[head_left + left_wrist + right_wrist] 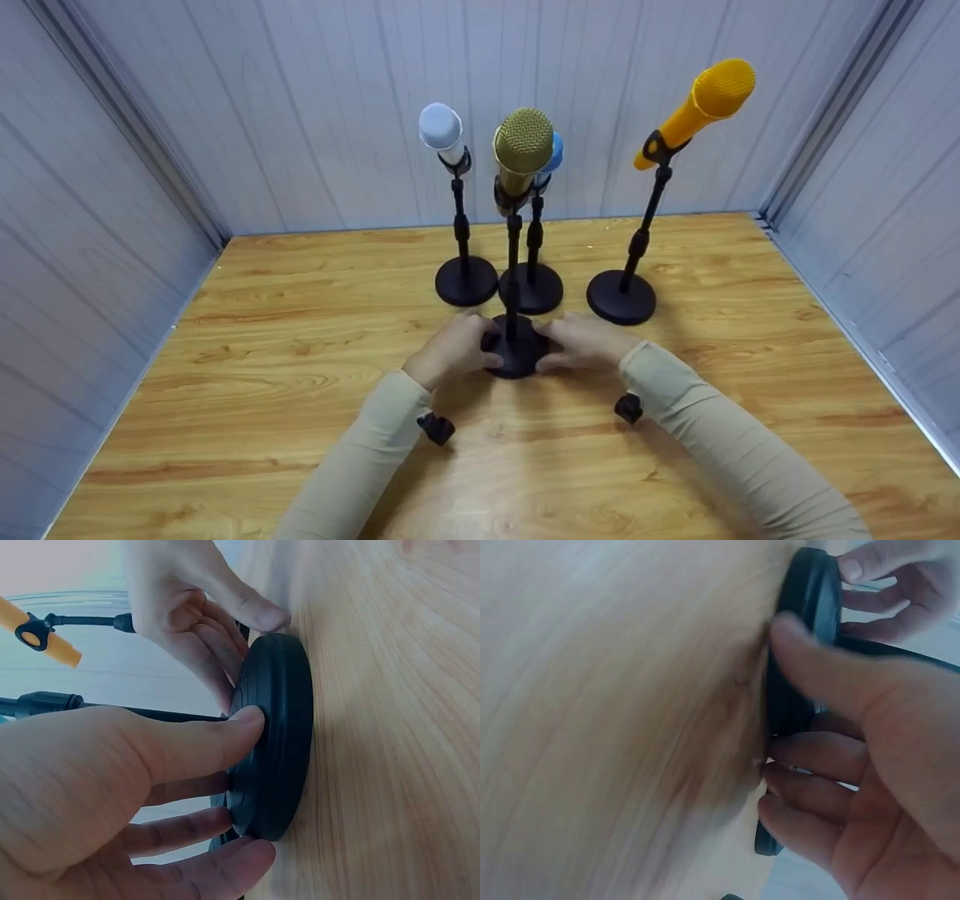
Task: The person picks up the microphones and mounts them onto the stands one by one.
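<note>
A gold microphone (523,142) sits in the clip of a black stand whose round base (516,358) is at the middle of the table. My left hand (457,346) grips that base from the left; the left wrist view shows its thumb (244,724) on the base's upper face and its fingers along the rim. From the right, my right hand (581,341) holds the same base, thumb (810,652) at the near rim and fingers curled at the side. The stand is upright. In the left wrist view the base's underside is close to the wood; whether they touch I cannot tell.
Behind stand a white microphone (441,127) and a blue microphone (555,154), partly hidden by the gold one, each on a black stand. An orange microphone (705,105) leans on its stand at the right. Panel walls (322,112) enclose the wooden table (300,322).
</note>
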Tool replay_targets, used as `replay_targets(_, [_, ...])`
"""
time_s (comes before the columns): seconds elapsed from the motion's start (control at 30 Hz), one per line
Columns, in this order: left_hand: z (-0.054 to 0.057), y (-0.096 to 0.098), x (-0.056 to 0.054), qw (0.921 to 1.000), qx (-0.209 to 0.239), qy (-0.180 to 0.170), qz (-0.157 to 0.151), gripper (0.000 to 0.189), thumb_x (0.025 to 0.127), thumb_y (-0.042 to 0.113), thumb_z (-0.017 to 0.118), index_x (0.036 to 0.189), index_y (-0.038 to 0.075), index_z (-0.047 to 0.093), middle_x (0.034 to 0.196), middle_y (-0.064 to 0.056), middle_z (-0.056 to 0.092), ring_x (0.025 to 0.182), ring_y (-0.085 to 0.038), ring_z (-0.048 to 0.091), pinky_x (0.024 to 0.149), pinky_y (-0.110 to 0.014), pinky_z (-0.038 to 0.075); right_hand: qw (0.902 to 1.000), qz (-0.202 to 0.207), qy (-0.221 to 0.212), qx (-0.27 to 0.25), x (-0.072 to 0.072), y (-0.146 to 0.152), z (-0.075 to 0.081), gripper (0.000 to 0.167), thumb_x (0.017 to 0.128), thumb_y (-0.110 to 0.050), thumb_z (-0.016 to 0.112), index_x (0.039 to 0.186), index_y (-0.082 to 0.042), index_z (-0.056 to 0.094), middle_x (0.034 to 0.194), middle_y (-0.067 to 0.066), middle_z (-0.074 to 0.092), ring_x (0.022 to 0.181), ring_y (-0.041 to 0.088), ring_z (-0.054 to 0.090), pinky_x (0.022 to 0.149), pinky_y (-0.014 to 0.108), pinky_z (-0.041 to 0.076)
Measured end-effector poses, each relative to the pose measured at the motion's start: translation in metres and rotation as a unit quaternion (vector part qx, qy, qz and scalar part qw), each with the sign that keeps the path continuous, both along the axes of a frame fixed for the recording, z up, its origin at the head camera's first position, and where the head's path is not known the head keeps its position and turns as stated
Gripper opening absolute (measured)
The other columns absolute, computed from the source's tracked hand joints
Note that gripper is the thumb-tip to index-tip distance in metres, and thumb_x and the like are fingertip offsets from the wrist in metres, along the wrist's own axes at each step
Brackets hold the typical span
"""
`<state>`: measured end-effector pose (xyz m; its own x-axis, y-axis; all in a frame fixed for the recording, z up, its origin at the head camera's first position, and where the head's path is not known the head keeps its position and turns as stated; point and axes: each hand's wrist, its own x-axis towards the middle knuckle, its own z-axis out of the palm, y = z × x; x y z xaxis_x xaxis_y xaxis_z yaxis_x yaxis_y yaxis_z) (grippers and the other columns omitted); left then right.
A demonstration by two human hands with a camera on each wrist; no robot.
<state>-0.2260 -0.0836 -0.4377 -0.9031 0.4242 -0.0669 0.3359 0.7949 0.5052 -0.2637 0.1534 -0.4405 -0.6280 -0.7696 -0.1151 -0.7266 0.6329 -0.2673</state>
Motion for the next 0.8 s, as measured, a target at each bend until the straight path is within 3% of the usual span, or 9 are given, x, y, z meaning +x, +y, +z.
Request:
replay_targets(0.13, [0.000,0.003,0.003,0.9999,-0.014,0.004,0.001,0.044,0.089,0.021,0.082,0.126,0.001,0.069,0.126,-0.017,0.059,0.116,-0.031,0.061,0.100,-0.041,0.049,1.0000,0.006,-0.001,0.005,0.000,-0.001,0.002,0.037,0.095,-0.040,0.073,0.114,-0.008,0.070,0.079,0.001,0.067,0.064,0.014,0.060,0.059,0.033,0.048])
replay_targets(0.4, [0.001,0.000,0.010,0.9990,-0.021,0.038,0.011,0.033,0.088,0.018,0.082,0.113,-0.001,0.072,0.123,-0.019,0.059,0.108,-0.036,0.063,0.095,-0.046,0.051,0.9987,0.007,0.040,0.029,0.005,-0.019,0.009,0.035,0.095,-0.033,0.074,0.119,-0.008,0.071,0.102,0.012,0.073,0.090,0.034,0.071,0.077,0.046,0.057])
replay_targets(0.63, [0.001,-0.025,0.017,0.9964,-0.050,0.059,0.036,0.036,0.089,0.017,0.080,0.116,-0.004,0.068,0.117,-0.025,0.061,0.102,-0.040,0.065,0.089,-0.051,0.054,0.9941,0.040,0.098,0.026,0.007,-0.055,0.005,0.025,0.094,-0.026,0.076,0.105,-0.005,0.070,0.098,0.012,0.072,0.087,0.030,0.071,0.076,0.044,0.057])
replay_targets(0.8, [0.001,-0.045,0.021,0.9946,-0.063,0.052,0.065,0.039,0.090,0.015,0.080,0.120,-0.006,0.067,0.112,-0.027,0.061,0.097,-0.041,0.066,0.086,-0.052,0.055,0.9918,0.027,0.111,0.057,0.007,-0.085,0.004,0.028,0.095,-0.028,0.074,0.112,-0.007,0.070,0.101,0.014,0.072,0.089,0.029,0.071,0.076,0.043,0.058])
